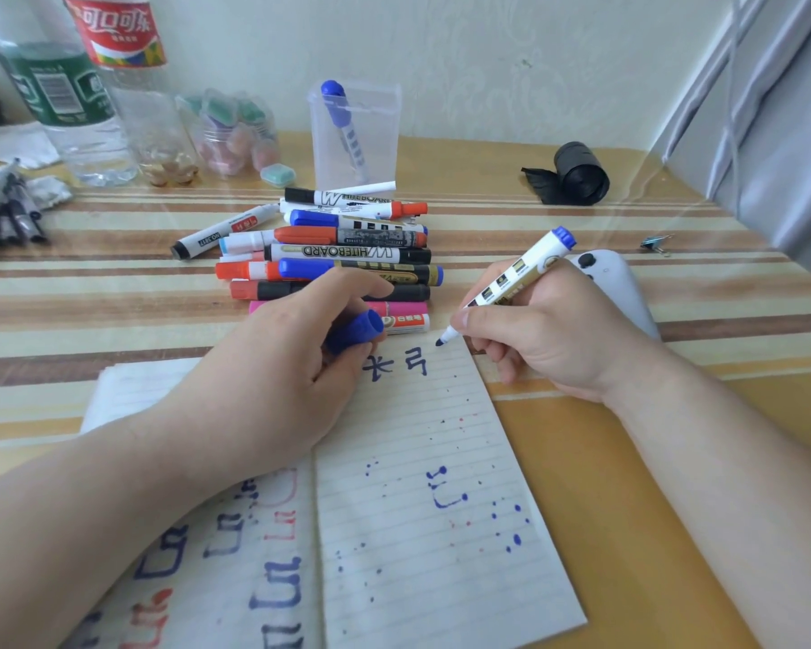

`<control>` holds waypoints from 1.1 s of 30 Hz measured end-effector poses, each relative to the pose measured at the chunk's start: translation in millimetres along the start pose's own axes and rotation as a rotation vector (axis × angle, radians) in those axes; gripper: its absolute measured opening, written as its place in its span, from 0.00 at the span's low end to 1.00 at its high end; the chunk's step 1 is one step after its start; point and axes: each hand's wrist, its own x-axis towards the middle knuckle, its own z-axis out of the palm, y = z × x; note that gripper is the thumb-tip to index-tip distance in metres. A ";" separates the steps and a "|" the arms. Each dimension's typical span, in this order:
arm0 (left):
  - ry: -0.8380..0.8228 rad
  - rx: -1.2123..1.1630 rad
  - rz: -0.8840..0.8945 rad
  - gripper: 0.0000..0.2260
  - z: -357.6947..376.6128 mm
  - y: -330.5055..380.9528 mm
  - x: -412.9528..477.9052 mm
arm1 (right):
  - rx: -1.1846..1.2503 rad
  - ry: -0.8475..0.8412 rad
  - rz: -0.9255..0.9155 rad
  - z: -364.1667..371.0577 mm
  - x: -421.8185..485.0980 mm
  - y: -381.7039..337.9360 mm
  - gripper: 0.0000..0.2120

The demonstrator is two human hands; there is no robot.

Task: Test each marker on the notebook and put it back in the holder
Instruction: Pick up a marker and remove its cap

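Observation:
An open lined notebook [422,517] lies in front of me, marked with blue and red test strokes and ink spots. My right hand [548,334] grips an uncapped blue marker [511,283], its tip touching the top edge of the right page. My left hand [282,372] rests on the notebook and holds the blue cap [354,331]. Beyond the notebook sits a pile of several markers [338,250] in black, red, blue and pink. The clear plastic holder [357,133] stands behind the pile with one blue marker [343,124] upright inside.
Two plastic bottles [90,86] and a clear jar of small packets [235,133] stand at the back left. A roll of black bags [577,173] lies back right, a binder clip [656,243] farther right. A white device [614,283] sits behind my right hand. Dark pens [12,217] lie at the left edge.

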 end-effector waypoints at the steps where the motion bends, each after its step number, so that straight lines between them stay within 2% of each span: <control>1: -0.003 -0.001 -0.003 0.17 -0.1 0.2 -0.1 | -0.007 -0.001 -0.003 -0.3 0.2 0.4 0.07; 18: 0.013 0.037 0.028 0.16 0.3 -0.5 0.2 | -0.187 0.041 -0.004 -0.5 4.3 0.0 0.16; 33: 0.015 0.026 0.011 0.16 0.4 -0.1 0.3 | -0.228 0.085 0.033 0.7 3.8 -3.9 0.12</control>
